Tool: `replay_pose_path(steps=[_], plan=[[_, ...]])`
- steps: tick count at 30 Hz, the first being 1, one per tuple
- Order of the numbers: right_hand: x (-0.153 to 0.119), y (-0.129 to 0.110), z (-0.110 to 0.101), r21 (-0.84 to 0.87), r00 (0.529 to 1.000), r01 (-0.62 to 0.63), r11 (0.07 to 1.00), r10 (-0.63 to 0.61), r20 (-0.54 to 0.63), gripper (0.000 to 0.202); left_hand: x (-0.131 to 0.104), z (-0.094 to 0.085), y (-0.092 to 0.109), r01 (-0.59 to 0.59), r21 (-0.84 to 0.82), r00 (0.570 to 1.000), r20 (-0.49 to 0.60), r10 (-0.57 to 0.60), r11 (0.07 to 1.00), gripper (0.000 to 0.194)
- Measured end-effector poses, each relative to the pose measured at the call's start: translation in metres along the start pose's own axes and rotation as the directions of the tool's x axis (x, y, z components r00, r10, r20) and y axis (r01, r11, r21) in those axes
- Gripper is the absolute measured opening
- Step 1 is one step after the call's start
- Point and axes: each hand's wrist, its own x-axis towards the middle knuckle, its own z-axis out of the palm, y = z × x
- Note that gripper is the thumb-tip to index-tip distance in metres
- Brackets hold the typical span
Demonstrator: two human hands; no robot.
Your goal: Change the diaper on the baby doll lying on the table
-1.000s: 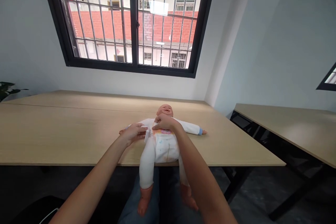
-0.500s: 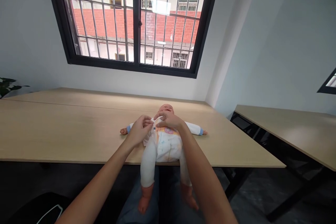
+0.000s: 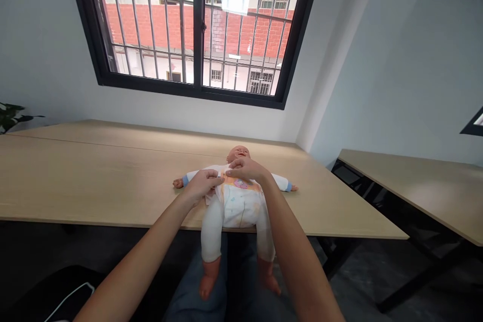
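A baby doll (image 3: pixel 238 153) lies on its back on the wooden table (image 3: pixel 94 181), its legs hanging over the front edge. It wears a white top with blue cuffs. Around its hips is a white diaper (image 3: pixel 241 209) with an orange waistband and a printed picture. My left hand (image 3: pixel 204 183) is closed in a pinch at the waistband's left corner. Close beside it, my right hand (image 3: pixel 247 168) bends over the doll's belly, its fingers pinched on the upper edge of the diaper. The fingertips partly hide what they grip.
A second table (image 3: pixel 415 181) stands to the right, across a gap. Behind the table is a wall with a barred window (image 3: pixel 196 35). Leaves of a plant (image 3: pixel 15 115) show at the far left. My legs (image 3: pixel 204 282) are below the table edge.
Both hands stay at the waistband; the right hand has shifted slightly right, exposing more of the orange band. The view has tilted a little.
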Motion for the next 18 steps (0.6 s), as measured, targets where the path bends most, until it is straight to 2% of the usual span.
replay_pose_path(steps=[2,3,7,9,15,18], plan=[[0.000,0.000,0.002,0.032,0.996,-0.015,0.999,0.012,0.085,0.038,0.001,-0.005,-0.001,-0.010,0.005,1.000,-0.025,0.010,1.000,0.035],[0.001,0.000,0.003,0.072,0.995,-0.003,0.997,-0.005,0.102,0.038,0.002,-0.008,-0.002,-0.007,-0.023,1.000,0.002,0.007,1.000,0.034],[0.007,0.003,0.009,0.171,0.996,0.086,0.981,-0.085,-0.016,0.033,0.004,-0.017,-0.007,0.129,-0.169,0.973,0.211,-0.092,0.977,0.028],[0.008,0.004,0.010,0.210,0.992,0.120,0.970,-0.110,-0.060,0.032,0.003,-0.019,-0.008,0.192,-0.209,0.956,0.262,-0.134,0.959,0.026],[0.010,0.003,0.012,0.333,0.992,0.124,0.935,-0.121,-0.028,0.030,-0.004,-0.016,-0.003,0.159,-0.450,0.971,0.231,-0.057,0.879,0.027],[0.011,0.001,0.015,0.381,0.992,0.126,0.916,-0.115,-0.051,0.027,-0.005,-0.016,-0.006,0.128,-0.471,0.975,0.223,-0.023,0.873,0.025]])
